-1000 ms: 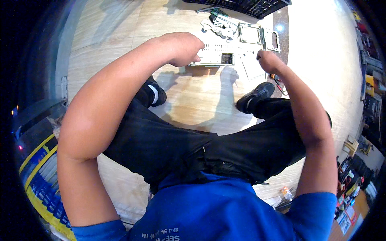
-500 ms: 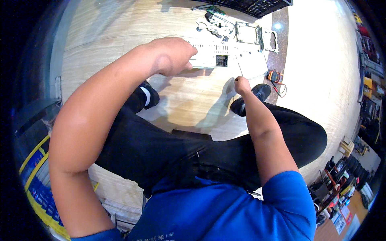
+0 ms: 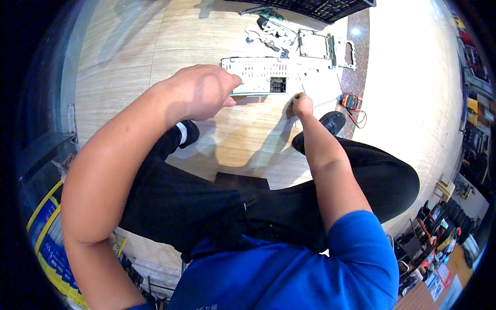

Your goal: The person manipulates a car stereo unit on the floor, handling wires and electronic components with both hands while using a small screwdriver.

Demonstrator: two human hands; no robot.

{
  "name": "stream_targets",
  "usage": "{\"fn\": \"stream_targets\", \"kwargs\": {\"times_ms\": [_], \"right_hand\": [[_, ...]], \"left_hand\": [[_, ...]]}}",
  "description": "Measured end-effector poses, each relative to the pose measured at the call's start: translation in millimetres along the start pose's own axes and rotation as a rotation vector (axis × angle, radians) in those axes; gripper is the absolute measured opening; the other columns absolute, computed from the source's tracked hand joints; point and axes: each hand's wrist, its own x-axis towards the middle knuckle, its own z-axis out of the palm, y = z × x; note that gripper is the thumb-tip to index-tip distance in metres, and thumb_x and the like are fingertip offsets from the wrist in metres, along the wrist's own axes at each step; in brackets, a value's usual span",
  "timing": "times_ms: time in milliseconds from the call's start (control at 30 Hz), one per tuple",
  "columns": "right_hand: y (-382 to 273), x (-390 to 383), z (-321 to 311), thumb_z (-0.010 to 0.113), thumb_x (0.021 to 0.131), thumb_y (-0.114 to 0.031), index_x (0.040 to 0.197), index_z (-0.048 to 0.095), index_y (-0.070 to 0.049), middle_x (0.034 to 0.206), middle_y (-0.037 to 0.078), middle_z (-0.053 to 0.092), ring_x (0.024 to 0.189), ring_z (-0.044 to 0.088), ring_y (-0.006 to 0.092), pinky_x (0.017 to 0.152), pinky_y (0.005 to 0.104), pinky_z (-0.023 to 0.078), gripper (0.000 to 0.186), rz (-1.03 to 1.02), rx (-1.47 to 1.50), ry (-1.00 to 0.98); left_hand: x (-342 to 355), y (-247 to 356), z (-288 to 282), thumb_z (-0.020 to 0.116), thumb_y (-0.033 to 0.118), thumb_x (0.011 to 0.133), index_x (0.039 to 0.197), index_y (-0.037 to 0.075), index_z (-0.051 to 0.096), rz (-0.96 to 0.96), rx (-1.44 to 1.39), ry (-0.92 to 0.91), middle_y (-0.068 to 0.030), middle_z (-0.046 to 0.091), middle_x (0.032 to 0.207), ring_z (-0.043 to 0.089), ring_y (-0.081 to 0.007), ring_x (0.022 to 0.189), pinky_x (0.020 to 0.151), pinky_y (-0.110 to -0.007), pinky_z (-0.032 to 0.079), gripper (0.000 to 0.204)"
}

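A white, flat metal casing with rows of slots and a square dark opening lies on the floor in front of me. My left hand is closed around its left end, thumb and fingers on the near-left corner. Just off the casing's right end, my right hand is closed on a thin, dark rod that points up and away from the fist. The rod's exact kind is too small to make out. Whether its tip touches anything cannot be seen.
Beyond the casing lie a pale bracket with dark parts, a rectangular metal frame and a white cut-out plate. A black crate stands behind them. An orange-and-black multimeter with leads rests right of my right foot.
The left hand has moved left and nearer, and the casing appears lower and further left too. My right hand has shifted slightly left, still closed on the rod.
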Motion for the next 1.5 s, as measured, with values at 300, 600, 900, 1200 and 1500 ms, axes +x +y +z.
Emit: {"fn": "stream_targets", "kwargs": {"times_ms": [300, 600, 900, 1200, 1500], "right_hand": [[-17.6, -4.1, 0.6, 0.059, 0.089, -0.018, 0.103, 0.070, 0.002, 0.104, 0.026, 0.070, 0.102, 0.067, 0.0411, 0.093, 0.0452, 0.052, 0.028, -0.012, 0.039, 0.023], [-42.6, -1.7, -18.1, 0.064, 0.087, -0.005, 0.089, 0.064, -0.002, 0.076, 0.007, 0.063, 0.063, 0.058, 0.0128, 0.049, 0.0277, 0.045, 0.003, 0.267, 0.881, -0.090], [-26.7, -21.5, -75.6, 0.061, 0.099, -0.012, 0.101, 0.056, -0.004, 0.087, 0.006, 0.057, 0.067, 0.051, 0.0119, 0.051, 0.0228, 0.041, 0.009, 0.168, 1.582, -0.584], [-42.6, -44.1, -97.7, 0.065, 0.097, -0.011, 0.099, 0.058, -0.006, 0.092, 0.008, 0.058, 0.067, 0.048, 0.0116, 0.051, 0.0207, 0.039, 0.008, -0.035, 1.802, -0.780], [-80.6, -60.5, -112.4, 0.066, 0.093, -0.003, 0.103, 0.063, -0.001, 0.083, 0.004, 0.058, 0.067, 0.051, 0.0119, 0.052, 0.0226, 0.041, 0.010, -0.075, 1.498, -0.526]], "left_hand": [[-6.3, -1.3, 0.5, 0.064, 0.024, 0.096, 0.136, 0.006, 0.056, -0.044, -0.008, -0.030, -0.0208, 0.067, 0.113, 0.062, -0.0376, 0.110, 0.096, -0.046, 0.049, 0.045], [-8.0, -6.9, -1.4, 0.065, 0.024, 0.095, 0.138, 0.007, 0.056, -0.067, 0.012, -0.025, -0.0212, 0.066, 0.117, 0.061, -0.0384, 0.114, 0.096, -0.047, 0.049, 0.046], [-11.2, -20.6, -4.3, 0.065, 0.026, 0.095, 0.123, 0.006, 0.063, -0.007, 0.051, 0.116, -0.0203, 0.070, 0.108, 0.065, -0.0384, 0.107, 0.092, -0.049, 0.051, 0.034], [-15.0, -28.9, 0.4, 0.066, 0.025, 0.094, 0.119, 0.003, 0.064, 0.026, 0.084, 0.181, -0.0210, 0.070, 0.108, 0.065, -0.0390, 0.106, 0.090, -0.049, 0.051, 0.034], [-18.2, -19.0, -5.4, 0.066, 0.025, 0.094, 0.115, 0.002, 0.065, -0.005, 0.096, 0.142, -0.0213, 0.070, 0.108, 0.065, -0.0396, 0.105, 0.090, -0.049, 0.051, 0.032]]}}
